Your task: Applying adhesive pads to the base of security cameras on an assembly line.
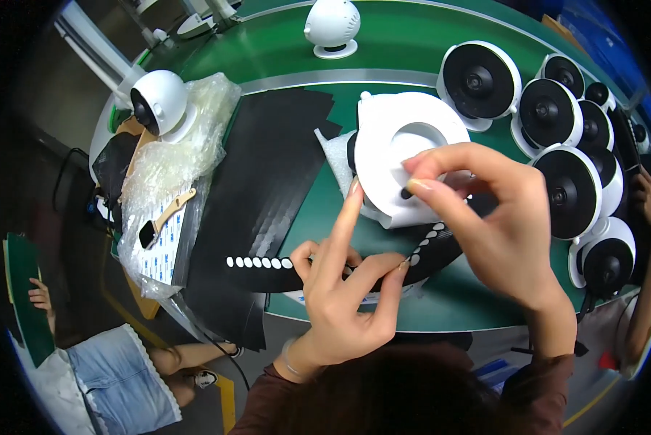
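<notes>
A white round-bodied device (pixel 380 134) lies on the green table, tipped so its ring-shaped base faces up. My right hand (pixel 503 225) is over that base, thumb and fingers pinched together, with a small black pad (pixel 406 193) at the thumb tip. Below the device, my left hand (pixel 351 301) grips a curved black strip (pixel 441 257) between thumb and fingers. A row of white round spots (pixel 260 262) runs along the strip. The left index finger stretches up to the edge of the white device. White foam wrap (pixel 336 156) shows beside and under the device.
Black sheets (pixel 267 159) are stacked at left, beside clear plastic wrap (pixel 202 123) and a wristwatch (pixel 162 221). Several white devices with black round fronts (pixel 477 80) crowd the right side. Another white device (pixel 332 29) stands at the back. Other people are at both sides.
</notes>
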The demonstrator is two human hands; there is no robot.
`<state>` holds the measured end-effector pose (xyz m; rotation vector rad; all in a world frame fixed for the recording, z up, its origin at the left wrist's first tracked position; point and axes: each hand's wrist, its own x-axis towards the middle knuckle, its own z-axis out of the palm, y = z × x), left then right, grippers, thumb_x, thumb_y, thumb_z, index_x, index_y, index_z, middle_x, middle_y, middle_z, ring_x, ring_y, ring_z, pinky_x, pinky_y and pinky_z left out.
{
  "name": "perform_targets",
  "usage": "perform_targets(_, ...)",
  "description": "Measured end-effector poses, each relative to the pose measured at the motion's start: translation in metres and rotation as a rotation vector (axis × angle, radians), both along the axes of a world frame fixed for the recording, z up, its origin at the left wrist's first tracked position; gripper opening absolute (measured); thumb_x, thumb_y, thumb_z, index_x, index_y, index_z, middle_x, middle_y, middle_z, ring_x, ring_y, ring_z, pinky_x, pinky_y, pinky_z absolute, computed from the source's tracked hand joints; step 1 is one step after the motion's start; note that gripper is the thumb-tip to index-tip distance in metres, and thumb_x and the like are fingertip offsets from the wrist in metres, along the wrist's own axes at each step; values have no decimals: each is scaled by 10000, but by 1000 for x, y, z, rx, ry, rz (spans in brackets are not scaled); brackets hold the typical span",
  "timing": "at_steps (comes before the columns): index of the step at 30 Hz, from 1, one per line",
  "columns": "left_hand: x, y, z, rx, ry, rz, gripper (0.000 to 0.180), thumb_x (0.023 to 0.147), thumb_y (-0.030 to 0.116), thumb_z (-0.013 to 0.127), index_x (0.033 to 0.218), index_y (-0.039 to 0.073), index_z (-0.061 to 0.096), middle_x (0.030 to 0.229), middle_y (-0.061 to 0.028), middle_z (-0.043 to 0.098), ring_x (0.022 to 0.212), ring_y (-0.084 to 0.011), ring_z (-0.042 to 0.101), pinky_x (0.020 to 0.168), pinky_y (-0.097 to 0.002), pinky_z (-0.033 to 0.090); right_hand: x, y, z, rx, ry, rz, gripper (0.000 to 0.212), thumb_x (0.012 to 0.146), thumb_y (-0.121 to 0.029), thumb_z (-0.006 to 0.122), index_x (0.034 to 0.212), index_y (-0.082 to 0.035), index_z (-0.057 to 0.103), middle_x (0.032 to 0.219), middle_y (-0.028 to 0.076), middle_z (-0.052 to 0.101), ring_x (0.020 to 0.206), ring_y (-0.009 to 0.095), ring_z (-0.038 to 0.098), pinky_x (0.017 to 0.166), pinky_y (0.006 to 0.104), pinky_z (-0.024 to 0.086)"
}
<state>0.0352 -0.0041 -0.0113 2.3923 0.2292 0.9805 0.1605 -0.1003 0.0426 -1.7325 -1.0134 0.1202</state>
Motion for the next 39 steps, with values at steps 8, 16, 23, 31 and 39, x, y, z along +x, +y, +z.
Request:
perform_targets(8, 3, -1, -2, -57, 0, -16, 118, 580, 53, 665, 696, 70, 651, 1240, -277, 457, 466, -85, 409, 716, -267, 254, -3, 9, 3, -56, -127, -19, 66, 742, -32, 653, 773, 11, 614, 729, 26, 614, 638, 45, 518, 577, 174, 400)
perform_targets(16, 4, 2, -3, -69, -17, -33, 122, 551, 79, 671, 670, 69, 649, 1236, -275, 463, 473, -85, 443, 732, -271, 257, -2, 12, -1, -38, -165, -15, 57, 731, -18, 654, 764, -3, 610, 698, 3, 581, 613, 43, 485, 558, 168, 363)
perform_targets(23, 4, 3, 0, -92, -26, -46, 105, 555, 82, 664, 659, 71, 648, 1230, -278, 467, 472, -87, 449, 742, -271, 255, -2, 14, -2, -47, -191, -29, 63, 717, -11, 658, 750, -7, 605, 697, 0, 578, 612, 38, 480, 550, 173, 353)
perform_targets(31, -3, 2, 3, -104, -30, -61, 112, 557, 73, 662, 667, 74, 647, 1217, -257, 491, 459, -79, 437, 731, -271, 261, -1, 17, 9, -83, 63, -38, 275, 747, 20, 593, 999, -6, 487, 681, 24, 595, 639, 41, 534, 539, 149, 371)
perform_targets(39, -15, 11, 8, -178, -107, -109, 144, 578, 39, 649, 717, 76, 648, 991, -84, 619, 524, -86, 467, 729, -293, 259, -5, -33, 6, -182, -401, 163, 285, 571, -64, 666, 852, -20, 650, 873, 104, 641, 829, 282, 616, 811, 346, 451)
